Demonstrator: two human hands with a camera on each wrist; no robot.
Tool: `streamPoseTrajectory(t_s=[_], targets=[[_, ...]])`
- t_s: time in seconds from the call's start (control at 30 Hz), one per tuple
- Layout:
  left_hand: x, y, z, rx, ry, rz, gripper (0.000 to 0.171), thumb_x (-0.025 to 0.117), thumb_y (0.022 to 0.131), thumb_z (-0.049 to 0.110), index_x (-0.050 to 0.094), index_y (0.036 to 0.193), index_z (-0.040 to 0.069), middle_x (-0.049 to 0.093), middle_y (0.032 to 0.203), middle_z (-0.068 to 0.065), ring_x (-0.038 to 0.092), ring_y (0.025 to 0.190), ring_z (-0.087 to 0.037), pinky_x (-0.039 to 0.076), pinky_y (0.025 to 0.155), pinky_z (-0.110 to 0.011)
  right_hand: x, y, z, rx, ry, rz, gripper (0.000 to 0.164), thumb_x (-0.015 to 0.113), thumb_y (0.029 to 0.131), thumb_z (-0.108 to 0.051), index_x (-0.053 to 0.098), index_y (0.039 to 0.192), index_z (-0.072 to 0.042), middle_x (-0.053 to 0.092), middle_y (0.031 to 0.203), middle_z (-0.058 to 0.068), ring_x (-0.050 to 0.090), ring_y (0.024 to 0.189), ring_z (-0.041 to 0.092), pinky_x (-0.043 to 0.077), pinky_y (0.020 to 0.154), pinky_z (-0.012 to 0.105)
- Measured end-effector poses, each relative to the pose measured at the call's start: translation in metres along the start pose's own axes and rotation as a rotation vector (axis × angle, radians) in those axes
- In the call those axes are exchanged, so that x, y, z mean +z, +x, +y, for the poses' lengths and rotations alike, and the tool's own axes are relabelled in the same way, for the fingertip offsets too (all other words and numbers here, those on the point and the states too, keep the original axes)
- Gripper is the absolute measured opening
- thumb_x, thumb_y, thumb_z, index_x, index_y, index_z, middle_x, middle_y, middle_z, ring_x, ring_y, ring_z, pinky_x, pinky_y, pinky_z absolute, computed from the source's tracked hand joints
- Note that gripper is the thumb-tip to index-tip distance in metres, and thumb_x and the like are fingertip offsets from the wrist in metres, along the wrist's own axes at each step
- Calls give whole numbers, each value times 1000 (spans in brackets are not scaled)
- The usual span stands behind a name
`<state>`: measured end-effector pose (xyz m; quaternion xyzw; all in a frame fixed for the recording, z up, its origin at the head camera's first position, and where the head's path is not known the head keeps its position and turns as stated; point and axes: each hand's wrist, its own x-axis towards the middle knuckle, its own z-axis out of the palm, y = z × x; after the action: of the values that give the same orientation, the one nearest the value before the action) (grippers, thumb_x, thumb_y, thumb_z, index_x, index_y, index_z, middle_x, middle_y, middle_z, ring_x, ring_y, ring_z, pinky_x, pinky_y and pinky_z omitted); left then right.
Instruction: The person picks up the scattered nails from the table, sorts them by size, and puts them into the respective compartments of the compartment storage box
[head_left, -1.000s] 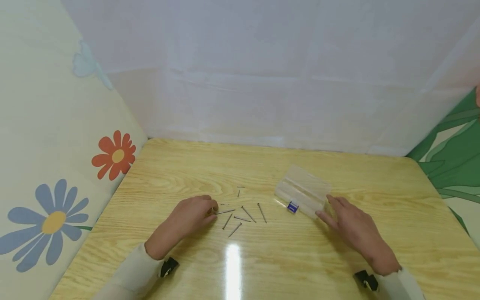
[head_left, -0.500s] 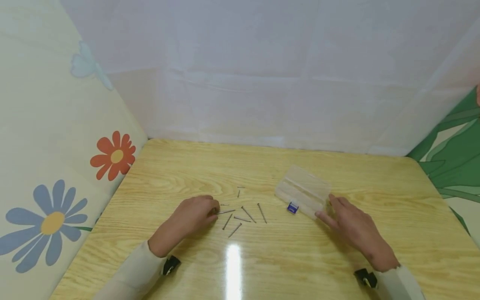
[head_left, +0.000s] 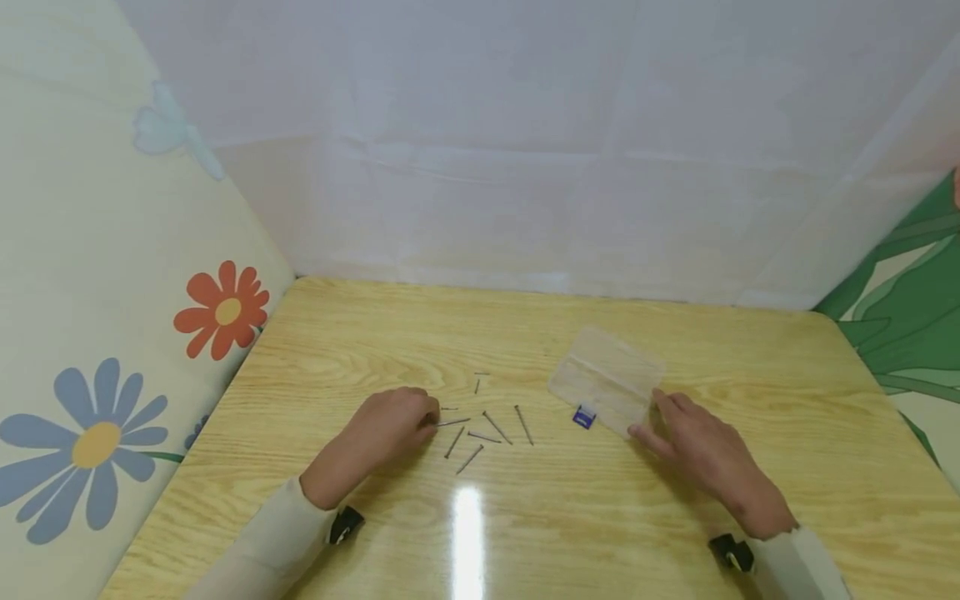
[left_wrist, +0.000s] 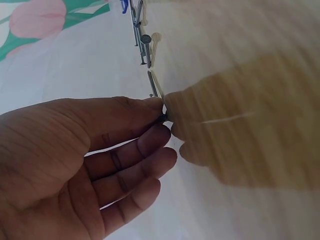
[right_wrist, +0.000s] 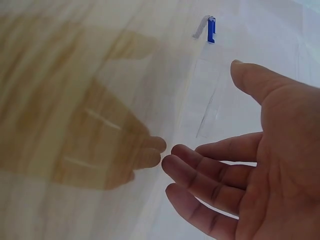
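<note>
My left hand (head_left: 393, 425) pinches one nail (left_wrist: 162, 118) between thumb and forefinger, low over the wooden table, its other fingers loosely bent. Several loose nails lie just past these fingertips, among them a long one (head_left: 523, 426) and a shorter one (head_left: 484, 437). My right hand (head_left: 708, 450) holds the clear plastic box (head_left: 607, 375) at its near right corner, thumb on the front side and fingers at the right side. A blue latch (head_left: 584, 416) sits on the box's front edge and also shows in the right wrist view.
The wood-grain table (head_left: 360, 333) carries everything and reflects a bright light near its front. A pale cloth (head_left: 480, 167) hangs behind the table. Flower-patterned cloth (head_left: 82, 250) stands at the left, and green leaf print (head_left: 907, 325) at the right.
The clear box tilts slightly under my right hand, and its blue latch has shifted a little. My left hand has edged slightly right; the loose nails lie where they were.
</note>
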<state>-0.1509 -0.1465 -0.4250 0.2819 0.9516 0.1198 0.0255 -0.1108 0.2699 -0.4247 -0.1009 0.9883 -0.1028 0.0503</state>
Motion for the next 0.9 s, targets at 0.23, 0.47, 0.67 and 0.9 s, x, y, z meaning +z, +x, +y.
streamPoseTrajectory(t_s=[0.23,0.47,0.67,0.9], targets=[[0,4,-1,-6,6,-21,16,73,88,3,71,76,14,66,75,3,56,65,-11,49,57,-31,1,1,0,-11,-2,13,81,60,101,-51,42,147,13,49,139,38,54,120,53,51,87,64],[-1,9,0,-11,-4,-56,26,68,87,0,58,69,15,53,67,5,47,61,-12,43,55,-30,0,2,2,-4,5,2,84,59,100,-55,42,147,12,48,139,38,53,122,54,50,88,65],[0,11,0,17,16,-50,26,67,83,-1,53,68,16,48,65,5,44,60,-12,40,53,-29,-1,2,2,-2,15,5,83,59,100,-55,42,147,12,48,140,38,52,123,54,49,89,65],[1,12,1,69,73,-31,28,68,79,1,48,67,16,42,64,5,37,60,-11,36,52,-28,-1,1,2,-9,38,13,82,61,99,-53,43,147,11,50,139,37,54,122,53,50,88,64]])
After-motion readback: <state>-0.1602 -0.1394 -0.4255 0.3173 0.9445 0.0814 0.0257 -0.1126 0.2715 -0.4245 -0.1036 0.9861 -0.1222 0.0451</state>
